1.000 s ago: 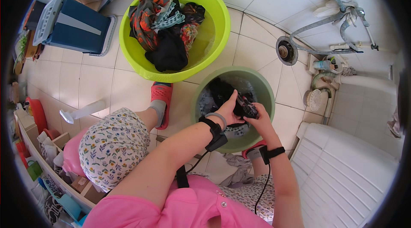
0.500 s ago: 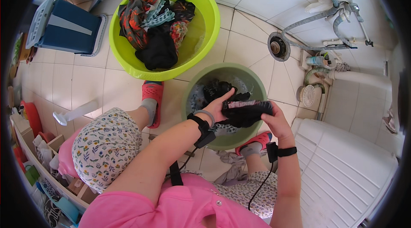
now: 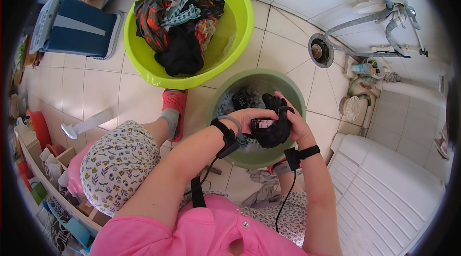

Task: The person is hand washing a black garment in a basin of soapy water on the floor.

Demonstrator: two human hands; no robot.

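pale tiled floor [image 3: 285,59] spreads out beyond both hands, with a round drain [image 3: 321,51] ahead and to the right of the right hand and a blue bin [image 3: 79,28] far off to the left of the left hand; a yellow-green tub [image 3: 247,20] stands ahead and to the left of the left hand, with a heap of clothes [image 3: 158,20] in it, some black, some patterned in orange; nearer, a dull green basin [image 3: 288,88] sits right beneath the two hands, its rim showing around them.

the left hand [image 3: 253,119] is partly closed, fingers bent over the near left side of a black cloth [image 3: 271,133]; the right hand [image 3: 298,124] is curled round the other side of it, some of its fingers hidden by folds; how hard either one grips, i cannot tell; the cloth is between them, over the basin, and whether its underside touches the water is hidden; just ahead of the left hand, another dark garment [image 3: 244,100] lies in the basin.

half a second ago the cloth was drawn out wide between the hands, a pinkish band showing along it; now the hands are closer together and it is bunched into a lump; this suggests the handling has turned from spreading the cloth to gathering it.
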